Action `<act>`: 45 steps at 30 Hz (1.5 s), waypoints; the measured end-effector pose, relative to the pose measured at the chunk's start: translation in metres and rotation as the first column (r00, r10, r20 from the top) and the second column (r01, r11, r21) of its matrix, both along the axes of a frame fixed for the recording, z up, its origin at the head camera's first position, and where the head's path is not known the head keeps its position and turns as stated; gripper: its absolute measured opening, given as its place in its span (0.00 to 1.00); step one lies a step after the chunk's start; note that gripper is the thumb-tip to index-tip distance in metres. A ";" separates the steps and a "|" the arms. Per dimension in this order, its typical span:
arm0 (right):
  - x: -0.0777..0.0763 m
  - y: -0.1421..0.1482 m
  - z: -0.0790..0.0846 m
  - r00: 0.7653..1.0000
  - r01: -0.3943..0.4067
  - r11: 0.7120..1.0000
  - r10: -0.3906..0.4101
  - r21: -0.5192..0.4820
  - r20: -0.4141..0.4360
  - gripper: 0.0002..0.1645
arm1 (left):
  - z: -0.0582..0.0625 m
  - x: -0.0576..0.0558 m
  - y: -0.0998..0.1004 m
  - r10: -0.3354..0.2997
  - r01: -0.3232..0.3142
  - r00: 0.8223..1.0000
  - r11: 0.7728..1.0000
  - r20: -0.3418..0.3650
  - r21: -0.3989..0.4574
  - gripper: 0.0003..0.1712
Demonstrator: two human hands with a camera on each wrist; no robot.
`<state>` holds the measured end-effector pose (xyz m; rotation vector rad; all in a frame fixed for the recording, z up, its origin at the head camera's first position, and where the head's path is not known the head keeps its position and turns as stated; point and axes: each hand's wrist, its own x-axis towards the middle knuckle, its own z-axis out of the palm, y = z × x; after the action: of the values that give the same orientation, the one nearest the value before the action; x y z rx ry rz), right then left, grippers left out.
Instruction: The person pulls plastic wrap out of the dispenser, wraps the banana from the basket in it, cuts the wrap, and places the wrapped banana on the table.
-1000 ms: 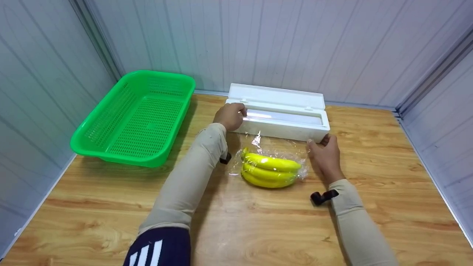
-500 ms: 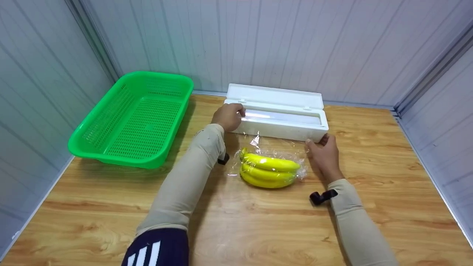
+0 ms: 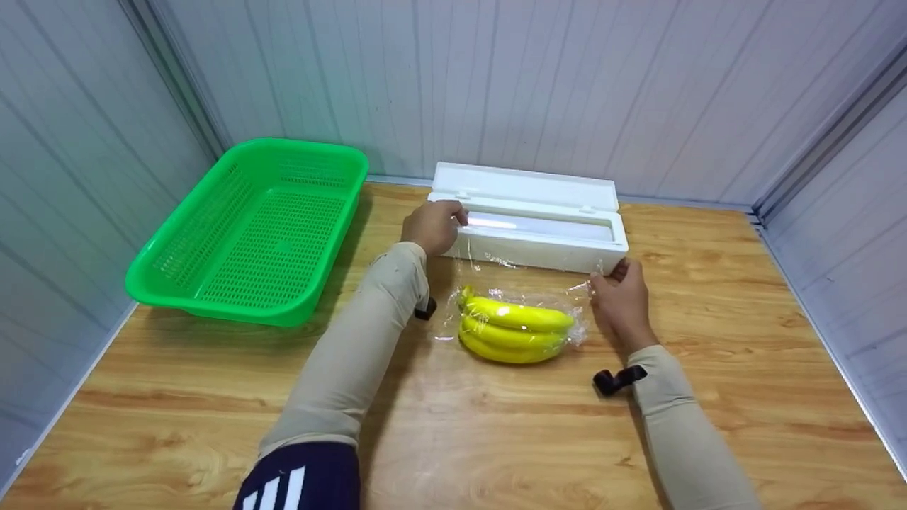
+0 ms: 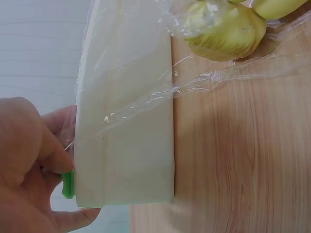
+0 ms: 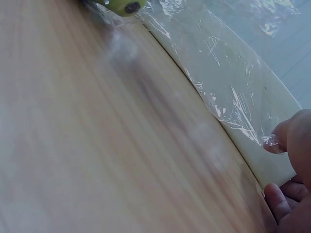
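Note:
A white cling film dispenser point(image 3: 538, 251) stands at the back with its lid up and a film roll inside. From it, clear film point(image 3: 510, 292) stretches over a bunch of yellow bananas point(image 3: 514, 333) on the table. At the box's left end, my left hand point(image 3: 432, 227) grips it; in the left wrist view a fingertip touches a small green slide piece point(image 4: 68, 184) there. My right hand point(image 3: 623, 301) holds the right front corner, fingers tucked low at its end. Film clings to the right thumb point(image 5: 274, 140). The far side of the left hand's grip is hidden.
A green perforated plastic basket point(image 3: 305, 301) stands to the left. Ribbed panels point(image 3: 496, 85) wall the wooden table point(image 3: 510, 439) at the back and both sides. A dark wrist camera point(image 3: 618, 381) sits on the right wrist.
The film in front of the box has shifted, and its glints now reach up beside my right thumb. Both hands stay at the box ends; the whole view has drifted slightly.

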<state>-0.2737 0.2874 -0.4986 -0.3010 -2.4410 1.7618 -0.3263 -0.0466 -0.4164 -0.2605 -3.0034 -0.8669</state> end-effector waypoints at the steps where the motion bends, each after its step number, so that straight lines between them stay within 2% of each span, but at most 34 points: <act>1: 0.000 0.000 0.000 1.000 0.001 1.000 -0.001 0.012 -0.001 0.35 | 0.000 0.001 0.000 0.000 0.000 1.000 1.000 -0.008 -0.002 0.17; 8: 0.001 0.004 0.001 1.000 -0.008 0.998 0.008 0.062 0.005 0.36 | -0.002 0.002 0.001 0.009 -0.009 1.000 1.000 -0.023 -0.002 0.18; 12: 0.000 0.003 0.002 1.000 -0.010 1.000 0.010 0.024 -0.004 0.36 | -0.002 0.001 0.002 0.008 -0.008 1.000 1.000 -0.026 0.008 0.17; 17: 0.001 0.003 0.002 1.000 -0.002 1.000 0.001 -0.027 -0.005 0.35 | -0.002 0.002 0.002 -0.008 0.010 1.000 0.998 -0.022 0.063 0.16; 21: 0.001 0.003 0.002 1.000 -0.006 1.000 0.006 -0.005 -0.003 0.36 | -0.006 0.005 -0.001 -0.004 0.013 0.998 0.991 -0.062 0.133 0.17; 24: 0.001 0.003 0.001 1.000 -0.008 1.000 0.008 -0.008 -0.004 0.36 | -0.010 0.006 -0.005 0.030 0.001 0.992 0.969 -0.123 0.247 0.17; 27: 0.001 0.005 0.002 1.000 -0.005 0.999 0.004 -0.042 -0.009 0.36 | -0.014 0.008 -0.009 0.070 -0.003 0.985 0.923 -0.160 0.384 0.15; 29: 0.001 0.005 0.002 1.000 -0.006 0.998 0.005 -0.069 -0.016 0.36 | -0.016 0.009 -0.011 0.095 -0.005 0.979 0.897 -0.180 0.443 0.14; 31: 0.001 0.006 0.003 0.999 -0.007 0.999 0.006 -0.047 -0.033 0.36 | -0.019 0.012 -0.012 0.117 -0.008 0.973 0.882 -0.201 0.472 0.13; 36: 0.001 0.007 0.003 0.999 -0.017 0.999 0.020 0.052 -0.048 0.36 | -0.025 0.016 -0.012 0.163 -0.022 0.957 0.866 -0.241 0.500 0.12; 45: -0.001 0.007 0.001 0.998 -0.011 0.996 0.016 0.089 -0.060 0.36 | -0.029 0.021 -0.015 0.197 -0.054 0.955 0.851 -0.222 0.523 0.11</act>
<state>-0.2747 0.2940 -0.4972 -0.2196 -2.4755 1.6364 -0.3049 -0.0614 -0.4452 -0.1494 -2.3949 -1.4354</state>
